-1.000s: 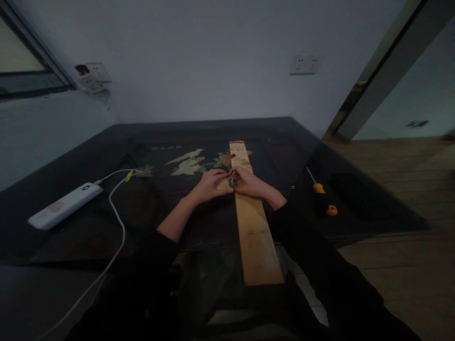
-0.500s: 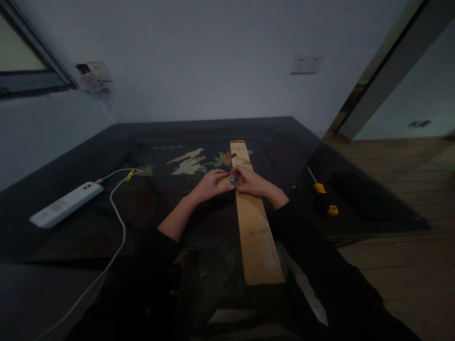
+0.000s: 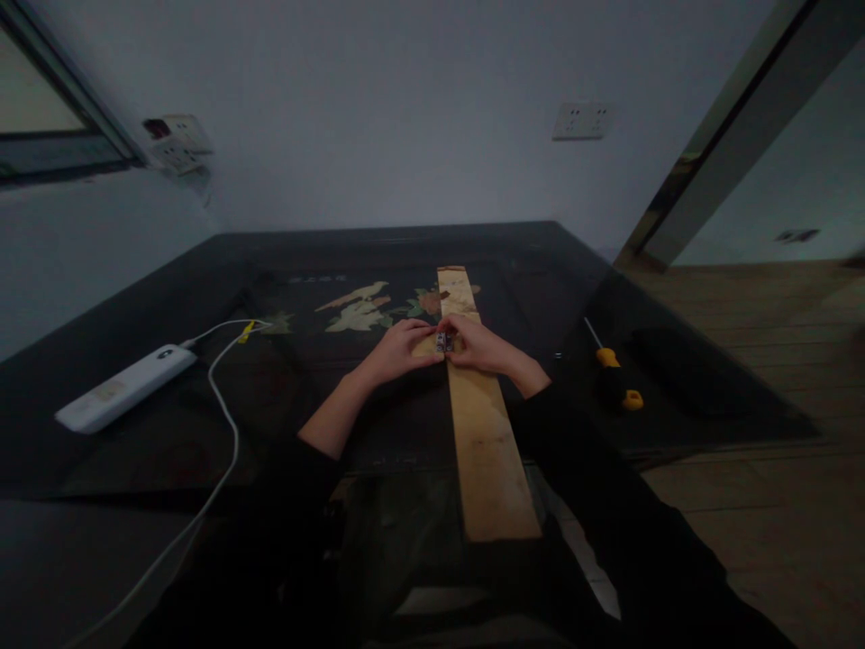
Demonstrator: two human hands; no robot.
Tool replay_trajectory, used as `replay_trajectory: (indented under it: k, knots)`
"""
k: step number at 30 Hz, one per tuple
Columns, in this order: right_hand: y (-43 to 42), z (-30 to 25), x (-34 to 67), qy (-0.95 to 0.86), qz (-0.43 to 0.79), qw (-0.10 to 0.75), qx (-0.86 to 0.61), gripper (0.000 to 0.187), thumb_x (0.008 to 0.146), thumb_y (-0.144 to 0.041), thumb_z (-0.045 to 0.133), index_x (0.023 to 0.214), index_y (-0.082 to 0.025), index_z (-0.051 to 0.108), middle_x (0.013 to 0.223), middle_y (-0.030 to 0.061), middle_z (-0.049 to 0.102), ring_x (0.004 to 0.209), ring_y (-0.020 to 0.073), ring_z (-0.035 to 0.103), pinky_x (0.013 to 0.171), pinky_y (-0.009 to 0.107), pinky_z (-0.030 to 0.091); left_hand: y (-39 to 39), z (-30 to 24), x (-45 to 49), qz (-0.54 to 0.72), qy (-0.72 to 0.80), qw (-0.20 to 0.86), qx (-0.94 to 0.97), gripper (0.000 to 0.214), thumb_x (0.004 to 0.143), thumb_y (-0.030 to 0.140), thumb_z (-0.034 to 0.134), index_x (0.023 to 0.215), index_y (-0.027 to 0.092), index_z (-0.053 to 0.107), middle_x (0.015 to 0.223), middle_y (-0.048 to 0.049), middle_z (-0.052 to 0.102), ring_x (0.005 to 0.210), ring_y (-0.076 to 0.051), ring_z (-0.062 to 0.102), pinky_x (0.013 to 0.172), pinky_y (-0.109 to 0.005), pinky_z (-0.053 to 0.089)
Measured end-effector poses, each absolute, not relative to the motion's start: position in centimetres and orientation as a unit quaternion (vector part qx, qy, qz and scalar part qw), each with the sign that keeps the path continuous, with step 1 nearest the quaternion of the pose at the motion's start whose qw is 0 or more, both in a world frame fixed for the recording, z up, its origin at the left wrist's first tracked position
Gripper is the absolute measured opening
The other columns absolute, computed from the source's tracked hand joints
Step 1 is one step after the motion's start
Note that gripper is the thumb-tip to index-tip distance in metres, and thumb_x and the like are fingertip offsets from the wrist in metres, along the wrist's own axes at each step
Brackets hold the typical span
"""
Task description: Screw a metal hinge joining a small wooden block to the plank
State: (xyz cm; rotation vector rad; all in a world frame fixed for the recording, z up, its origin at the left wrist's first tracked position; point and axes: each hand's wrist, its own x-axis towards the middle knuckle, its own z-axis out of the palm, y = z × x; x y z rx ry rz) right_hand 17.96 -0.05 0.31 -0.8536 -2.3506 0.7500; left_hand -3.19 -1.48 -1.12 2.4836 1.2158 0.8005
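Note:
A long pale wooden plank lies lengthwise on the dark table, its near end sticking out over the table's front edge. My left hand and my right hand meet on the plank about a third of the way from its far end. The fingers of both are curled and pinched together around a small metal piece, possibly a hinge, held against the wood. Dark sleeves cover both forearms.
A yellow-and-black screwdriver lies on the table to the right. A white power strip with a white cable lies at the left. Wall sockets sit on the far wall. Wooden floor lies to the right.

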Motion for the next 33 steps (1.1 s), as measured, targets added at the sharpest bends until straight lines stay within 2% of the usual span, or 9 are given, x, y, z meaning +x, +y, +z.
replay_trajectory:
  k: [5, 11, 16, 20, 26, 33]
  knots:
    - [-0.08, 0.31, 17.89, -0.877, 0.256, 0.266, -0.309, 0.036, 0.070, -0.014, 0.060, 0.106, -0.013, 0.053, 0.099, 0.0077, 0.058, 0.088, 0.0174, 0.052, 0.079, 0.031, 0.041, -1.34, -1.25, -3.33, 0.273, 0.410, 0.120, 0.862, 0.055, 0.077, 0.053, 0.069, 0.119, 0.018, 0.065, 0.117, -0.0120, 0.062, 0.112, -0.028, 0.057, 0.099, -0.045, 0.045]
    - [-0.25, 0.42, 17.87, -0.878, 0.250, 0.253, -0.320, 0.034, 0.071, -0.013, 0.061, 0.104, -0.014, 0.053, 0.097, 0.0068, 0.058, 0.082, 0.0158, 0.051, 0.074, 0.029, 0.040, -1.37, -1.09, -3.40, 0.266, 0.406, 0.101, 0.868, 0.055, 0.075, 0.051, 0.072, 0.120, 0.020, 0.064, 0.118, -0.0117, 0.062, 0.112, -0.028, 0.057, 0.098, -0.046, 0.045]
    - [-0.36, 0.54, 17.88, -0.877, 0.250, 0.264, -0.313, 0.032, 0.070, -0.012, 0.061, 0.102, -0.015, 0.053, 0.099, 0.0071, 0.057, 0.089, 0.0174, 0.052, 0.078, 0.031, 0.041, -1.29, -1.14, -3.46, 0.264, 0.408, 0.075, 0.871, 0.056, 0.073, 0.051, 0.073, 0.118, 0.019, 0.065, 0.117, -0.0128, 0.063, 0.110, -0.030, 0.058, 0.097, -0.046, 0.045]
    - [-0.32, 0.67, 17.91, -0.873, 0.262, 0.255, -0.324, 0.034, 0.070, -0.012, 0.061, 0.102, -0.014, 0.053, 0.096, 0.0059, 0.057, 0.079, 0.0148, 0.050, 0.072, 0.029, 0.041, -1.15, -1.23, -3.56, 0.261, 0.402, 0.068, 0.875, 0.058, 0.073, 0.052, 0.073, 0.119, 0.018, 0.064, 0.118, -0.0137, 0.062, 0.110, -0.030, 0.057, 0.096, -0.047, 0.045]
    - [0.14, 0.33, 18.03, -0.859, 0.303, 0.266, -0.316, 0.031, 0.071, -0.013, 0.064, 0.100, -0.016, 0.053, 0.097, 0.0054, 0.057, 0.074, 0.0127, 0.049, 0.067, 0.027, 0.042, -1.18, -1.20, -3.55, 0.262, 0.399, 0.089, 0.874, 0.055, 0.075, 0.052, 0.071, 0.119, 0.018, 0.063, 0.116, -0.0122, 0.062, 0.108, -0.027, 0.059, 0.094, -0.043, 0.047]
    - [0.63, -0.05, 18.38, -0.849, 0.343, 0.281, -0.289, 0.029, 0.071, -0.015, 0.066, 0.098, -0.017, 0.053, 0.099, 0.0050, 0.056, 0.086, 0.0163, 0.053, 0.076, 0.031, 0.045, -1.36, -1.03, -3.43, 0.267, 0.404, 0.141, 0.863, 0.054, 0.076, 0.051, 0.070, 0.119, 0.018, 0.063, 0.113, -0.0101, 0.063, 0.107, -0.025, 0.060, 0.094, -0.041, 0.048]
